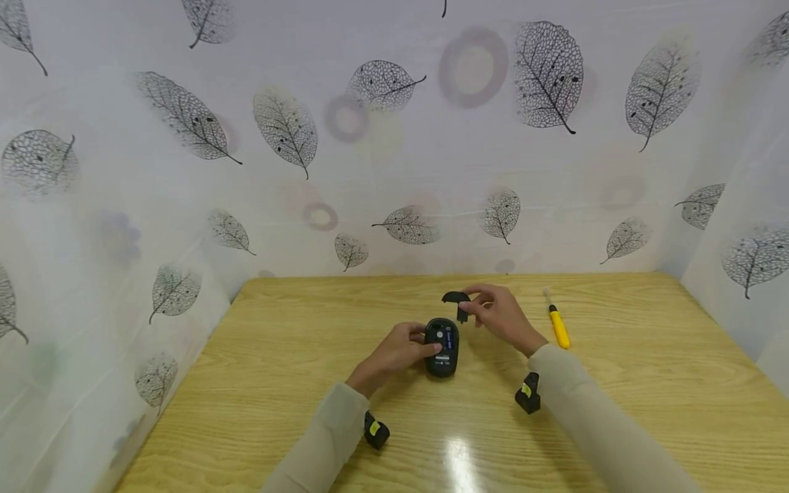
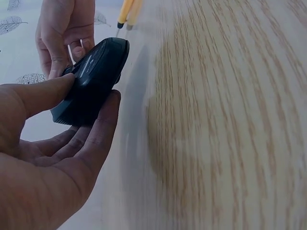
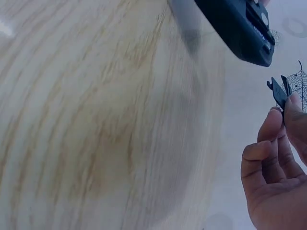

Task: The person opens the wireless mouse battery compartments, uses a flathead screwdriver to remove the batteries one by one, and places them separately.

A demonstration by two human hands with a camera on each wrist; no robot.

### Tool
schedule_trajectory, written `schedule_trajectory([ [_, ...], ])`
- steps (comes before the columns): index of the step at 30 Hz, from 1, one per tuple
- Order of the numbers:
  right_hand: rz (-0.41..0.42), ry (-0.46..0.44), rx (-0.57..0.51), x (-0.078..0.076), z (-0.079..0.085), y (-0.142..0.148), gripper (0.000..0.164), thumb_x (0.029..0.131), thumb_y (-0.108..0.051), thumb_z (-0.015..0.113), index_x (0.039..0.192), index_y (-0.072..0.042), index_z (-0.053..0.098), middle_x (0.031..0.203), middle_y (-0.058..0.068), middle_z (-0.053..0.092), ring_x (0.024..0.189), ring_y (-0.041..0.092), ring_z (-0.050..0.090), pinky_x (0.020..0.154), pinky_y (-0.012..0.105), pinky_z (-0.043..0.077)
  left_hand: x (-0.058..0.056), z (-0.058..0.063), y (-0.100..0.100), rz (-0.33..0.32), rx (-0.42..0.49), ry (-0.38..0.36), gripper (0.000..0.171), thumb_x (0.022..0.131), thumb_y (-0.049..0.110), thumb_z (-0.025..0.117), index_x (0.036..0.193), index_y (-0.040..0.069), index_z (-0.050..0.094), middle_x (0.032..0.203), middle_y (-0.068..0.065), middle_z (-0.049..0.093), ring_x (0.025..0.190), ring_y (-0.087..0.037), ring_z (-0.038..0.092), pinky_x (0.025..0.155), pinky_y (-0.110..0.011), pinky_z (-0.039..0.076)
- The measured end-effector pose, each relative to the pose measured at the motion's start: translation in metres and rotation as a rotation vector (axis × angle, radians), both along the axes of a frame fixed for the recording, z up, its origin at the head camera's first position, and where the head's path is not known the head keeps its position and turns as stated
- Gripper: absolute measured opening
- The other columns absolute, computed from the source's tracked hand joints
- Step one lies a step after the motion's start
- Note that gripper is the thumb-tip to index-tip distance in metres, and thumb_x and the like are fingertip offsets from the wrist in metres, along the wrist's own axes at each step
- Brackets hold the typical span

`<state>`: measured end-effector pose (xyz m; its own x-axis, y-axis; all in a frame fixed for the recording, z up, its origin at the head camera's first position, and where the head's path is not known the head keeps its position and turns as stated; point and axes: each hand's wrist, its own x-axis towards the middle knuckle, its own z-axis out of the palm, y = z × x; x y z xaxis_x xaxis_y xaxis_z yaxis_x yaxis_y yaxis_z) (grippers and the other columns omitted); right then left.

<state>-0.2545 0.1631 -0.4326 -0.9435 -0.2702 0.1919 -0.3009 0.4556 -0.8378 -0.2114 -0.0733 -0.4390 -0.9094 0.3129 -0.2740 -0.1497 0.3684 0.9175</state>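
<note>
A black computer mouse (image 1: pixel 441 366) is turned with its underside up, and a blue battery (image 1: pixel 449 339) shows in its uncovered compartment. My left hand (image 1: pixel 396 352) grips the mouse, the thumb across the underside and the fingers round the far side, as the left wrist view (image 2: pixel 91 81) also shows. Just above the mouse's far end, my right hand (image 1: pixel 496 315) pinches a black battery cover (image 1: pixel 457 297) between thumb and fingertips. The cover is apart from the mouse; in the right wrist view the cover (image 3: pixel 279 93) is seen nearly edge-on.
A screwdriver (image 1: pixel 559 327) with a yellow handle lies on the wooden table (image 1: pixel 296 329), right of my right hand. Behind the table hangs a pale, leaf-printed cloth (image 1: pixel 407 164). Black wrist cameras sit under both sleeves.
</note>
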Motion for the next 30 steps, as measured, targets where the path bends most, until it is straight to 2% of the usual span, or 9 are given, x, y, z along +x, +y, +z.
schedule_trajectory([
  [9,-0.048,-0.042,0.083,-0.001,-0.008,0.009,0.035,0.098,-0.014,0.070,0.126,0.006,0.064,0.093,0.015,0.071,0.070,0.025,0.066,0.057,0.030,0.054,0.001,0.002,-0.003,-0.005,0.007,-0.007,0.053,0.092,0.028,0.077,0.135,0.003,0.057,0.119,-0.012,0.066,0.111,-0.023,0.063,0.103,-0.049,0.049],
  [15,-0.078,-0.010,0.167,-0.001,-0.014,0.011,0.032,0.096,-0.013,0.072,0.121,0.006,0.067,0.096,0.016,0.071,0.075,0.020,0.064,0.061,0.031,0.052,0.002,0.003,-0.004,-0.012,0.053,-0.017,0.055,0.094,0.025,0.075,0.137,0.001,0.052,0.118,-0.016,0.068,0.108,-0.024,0.067,0.101,-0.048,0.051],
  [24,-0.098,-0.033,0.234,-0.005,-0.019,0.012,0.032,0.095,-0.016,0.074,0.117,0.006,0.068,0.089,0.014,0.072,0.074,0.021,0.065,0.064,0.035,0.054,-0.001,0.001,-0.005,-0.008,0.082,-0.046,0.059,0.097,0.027,0.071,0.144,0.000,0.047,0.133,-0.020,0.061,0.117,-0.026,0.063,0.105,-0.047,0.049],
  [30,-0.133,-0.039,0.265,-0.008,-0.020,0.011,0.032,0.095,-0.017,0.073,0.115,0.008,0.068,0.092,0.016,0.073,0.078,0.024,0.067,0.070,0.041,0.058,-0.001,0.001,-0.005,-0.016,0.132,-0.068,0.060,0.099,0.024,0.069,0.147,-0.001,0.043,0.132,-0.020,0.060,0.113,-0.025,0.065,0.095,-0.041,0.056],
])
